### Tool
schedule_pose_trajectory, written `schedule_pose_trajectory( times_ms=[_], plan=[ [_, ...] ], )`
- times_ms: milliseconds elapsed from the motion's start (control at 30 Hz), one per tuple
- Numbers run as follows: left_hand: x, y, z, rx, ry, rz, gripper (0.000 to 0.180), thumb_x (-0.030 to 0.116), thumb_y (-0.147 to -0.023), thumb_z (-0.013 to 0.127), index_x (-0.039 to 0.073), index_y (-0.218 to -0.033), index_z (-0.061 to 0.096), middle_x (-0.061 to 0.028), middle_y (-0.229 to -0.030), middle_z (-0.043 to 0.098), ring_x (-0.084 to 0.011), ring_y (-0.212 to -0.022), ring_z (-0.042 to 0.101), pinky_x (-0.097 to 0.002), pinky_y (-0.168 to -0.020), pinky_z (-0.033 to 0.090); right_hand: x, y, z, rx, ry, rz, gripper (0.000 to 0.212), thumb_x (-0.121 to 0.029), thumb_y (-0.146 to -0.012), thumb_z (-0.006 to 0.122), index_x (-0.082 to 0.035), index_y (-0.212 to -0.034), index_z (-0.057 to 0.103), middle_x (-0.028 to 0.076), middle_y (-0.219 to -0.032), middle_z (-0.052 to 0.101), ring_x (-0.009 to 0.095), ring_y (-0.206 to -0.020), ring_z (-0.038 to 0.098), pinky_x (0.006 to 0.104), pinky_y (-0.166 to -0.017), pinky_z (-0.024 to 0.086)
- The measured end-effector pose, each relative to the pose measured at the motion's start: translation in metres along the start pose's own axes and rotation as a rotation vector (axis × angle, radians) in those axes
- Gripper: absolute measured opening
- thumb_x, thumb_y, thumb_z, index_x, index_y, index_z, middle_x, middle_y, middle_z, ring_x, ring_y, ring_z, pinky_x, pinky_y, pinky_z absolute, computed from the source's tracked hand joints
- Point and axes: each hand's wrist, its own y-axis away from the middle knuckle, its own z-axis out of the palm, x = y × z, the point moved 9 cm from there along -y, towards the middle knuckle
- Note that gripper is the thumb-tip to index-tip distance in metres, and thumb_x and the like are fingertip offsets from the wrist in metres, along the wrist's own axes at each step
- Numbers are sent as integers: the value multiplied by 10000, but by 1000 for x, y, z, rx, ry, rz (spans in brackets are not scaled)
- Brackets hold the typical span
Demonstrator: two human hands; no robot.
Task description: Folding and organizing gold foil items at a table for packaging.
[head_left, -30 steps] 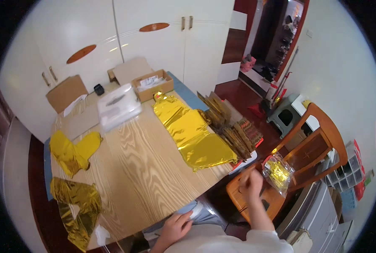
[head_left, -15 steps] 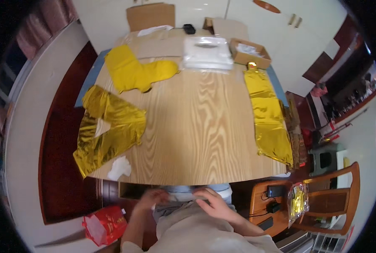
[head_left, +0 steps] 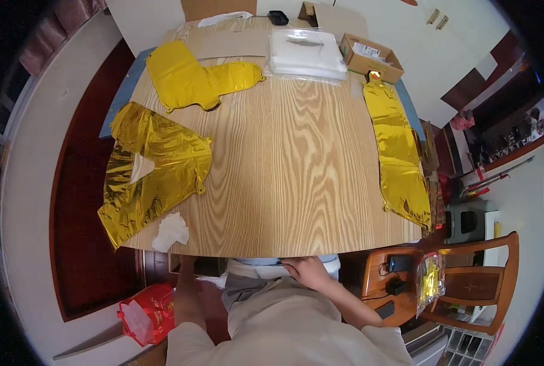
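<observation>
Three flat, uninflated gold foil balloons are spread on the surface (head_left: 302,183), which is faced with pale, wavy wood grain. The angular foil balloon (head_left: 171,160) is laid at the near left of the surface; its mirror-like skin is crossed by fine creases and dark reflections, a roughly triangular opening is cut through its middle, and small tabs are carried on its edge. The bent foil balloon (head_left: 180,76) is placed at the far left of the surface, its boot-like outline rounded at one end and its yellow-gold face duller and smoother. The long foil balloon (head_left: 397,146) is stretched along the right side of the surface, its glossy strip wrinkled most at the near end. By the near left edge of the surface, a crumpled white tissue (head_left: 171,232) is left just beside the angular balloon. At the far side of the surface, a stack of clear, shiny plastic packets (head_left: 305,55) is set near an open brown cardboard box (head_left: 363,60) in which white papers are held. The right hand (head_left: 309,271) is lowered to the lap at the near edge of the surface, its fingers partly hidden; whether its grip is clenched or loose cannot be told. The left forearm (head_left: 189,293) is extended beneath the near left edge of the surface, by which the left hand is concealed, so its grip cannot be told either.
</observation>
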Motion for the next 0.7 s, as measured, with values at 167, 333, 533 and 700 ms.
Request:
schedule_pose_trajectory(
  times_ms=[167,333,533,700],
  plan=[
    [1,3,-7,-56,99,30,357,311,-854,616,81,-1127,593,-112,-1121,587,-254,-995,584,-408,-830,494,21,-8,20,-23,89,29,205,-219,-848,607,-60,-948,690,180,-895,650,368,-872,617,467,-777,487],
    [-4,9,-16,-111,197,66,397,343,-845,618,103,-1158,574,-130,-1187,560,-281,-1054,566,-432,-859,482,3,-13,6,-47,4,-46,197,-232,-840,608,-68,-908,695,165,-870,654,362,-846,624,461,-761,490],
    [-6,16,-16,-176,260,113,447,382,-833,621,130,-1195,551,-151,-1265,528,-313,-1124,544,-460,-894,467,6,-11,19,-96,41,-68,162,-233,-836,613,-105,-902,687,122,-863,657,322,-822,628,433,-736,490],
    [-3,46,0,-146,107,-28,433,378,-845,597,111,-1182,551,-183,-1252,542,-349,-1103,556,-478,-886,468,6,-10,6,48,48,-117,128,-201,-818,618,-92,-848,679,130,-809,651,319,-774,632,427,-702,496]
  ],
)
